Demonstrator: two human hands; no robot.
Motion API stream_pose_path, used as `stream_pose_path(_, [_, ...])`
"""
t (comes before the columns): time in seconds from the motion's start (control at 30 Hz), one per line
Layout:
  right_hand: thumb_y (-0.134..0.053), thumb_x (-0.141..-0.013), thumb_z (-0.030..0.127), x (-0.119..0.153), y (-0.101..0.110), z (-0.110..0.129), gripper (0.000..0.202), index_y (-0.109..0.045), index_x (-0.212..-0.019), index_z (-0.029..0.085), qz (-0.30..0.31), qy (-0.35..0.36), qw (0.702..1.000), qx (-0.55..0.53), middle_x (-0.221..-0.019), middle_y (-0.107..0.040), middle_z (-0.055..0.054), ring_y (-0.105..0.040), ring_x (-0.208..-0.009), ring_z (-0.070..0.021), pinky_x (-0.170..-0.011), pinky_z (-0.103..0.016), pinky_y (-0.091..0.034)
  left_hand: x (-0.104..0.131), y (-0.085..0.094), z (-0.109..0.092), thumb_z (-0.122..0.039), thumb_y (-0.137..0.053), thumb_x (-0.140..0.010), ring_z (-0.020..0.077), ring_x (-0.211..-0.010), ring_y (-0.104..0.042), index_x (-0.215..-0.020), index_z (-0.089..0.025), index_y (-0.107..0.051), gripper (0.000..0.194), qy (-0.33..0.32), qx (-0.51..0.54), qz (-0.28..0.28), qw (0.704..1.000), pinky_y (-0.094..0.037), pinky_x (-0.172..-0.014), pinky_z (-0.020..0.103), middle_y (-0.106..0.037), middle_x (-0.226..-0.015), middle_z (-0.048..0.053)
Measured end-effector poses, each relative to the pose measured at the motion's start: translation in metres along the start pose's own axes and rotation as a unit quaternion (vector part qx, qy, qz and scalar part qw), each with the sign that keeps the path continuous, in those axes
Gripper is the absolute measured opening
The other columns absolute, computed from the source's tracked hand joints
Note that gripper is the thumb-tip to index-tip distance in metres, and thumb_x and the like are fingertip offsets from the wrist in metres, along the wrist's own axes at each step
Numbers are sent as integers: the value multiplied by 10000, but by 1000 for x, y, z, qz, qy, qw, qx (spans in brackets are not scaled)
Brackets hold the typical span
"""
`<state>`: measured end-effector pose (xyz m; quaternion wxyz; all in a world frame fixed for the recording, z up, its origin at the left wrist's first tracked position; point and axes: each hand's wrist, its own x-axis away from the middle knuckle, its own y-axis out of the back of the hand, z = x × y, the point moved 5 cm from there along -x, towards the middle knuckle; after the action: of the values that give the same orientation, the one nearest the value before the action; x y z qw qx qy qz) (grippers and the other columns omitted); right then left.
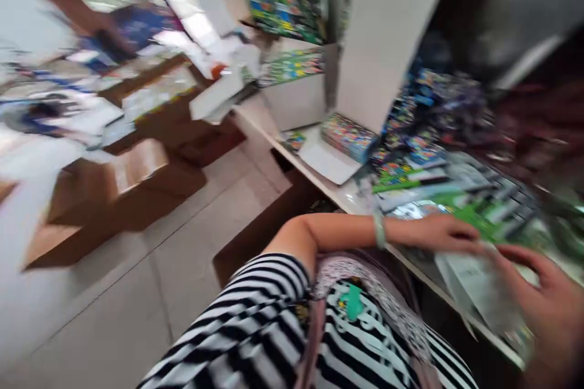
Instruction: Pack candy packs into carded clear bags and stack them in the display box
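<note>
At the right, over the table's edge, my left hand [444,232] pinches the upper edge of a whitish, bag-like packet [472,285]. My right hand [547,295] grips the same packet from its other side, blurred by motion. What the packet contains cannot be made out. Just beyond my hands lie green, white and grey printed packets [488,209] in an overlapping spread. Farther left along the table, an open white box [387,42] with a raised lid holds a stack of colourful printed packs [349,134].
The table's pale front edge [314,181] runs diagonally past my body. Another white box [296,100] with colourful packs stands at its far end. Open cardboard boxes [132,194] sit on the tiled floor [191,267] to the left. Dark glossy bags [456,103] lie behind the packets.
</note>
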<state>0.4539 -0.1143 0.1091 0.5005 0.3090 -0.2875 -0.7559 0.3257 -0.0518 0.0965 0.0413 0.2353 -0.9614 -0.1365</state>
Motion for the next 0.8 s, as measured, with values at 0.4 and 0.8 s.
stream_pose_path(0.4, [-631, -903, 332, 9, 15, 0, 128, -700, -923, 225, 54, 75, 990, -102, -871, -703, -39, -649, -842, -233, -783, -364, -500, 0, 0, 22, -495, -689, -767, 89, -624, -433, -791, -158, -634, 343, 33, 112, -64, 991, -345, -564, 223, -533, -681, -25])
stream_pose_path(0.8, [-623, -873, 311, 12, 17, -7, 103, -668, -836, 226, 60, 25, 993, -94, -775, -690, -17, -624, -751, -217, -686, -330, -439, 0, 0, 17, -482, -664, -818, 88, -616, -416, -779, -168, -600, 323, 2, 67, -66, 996, -341, -573, 240, -509, -677, -32])
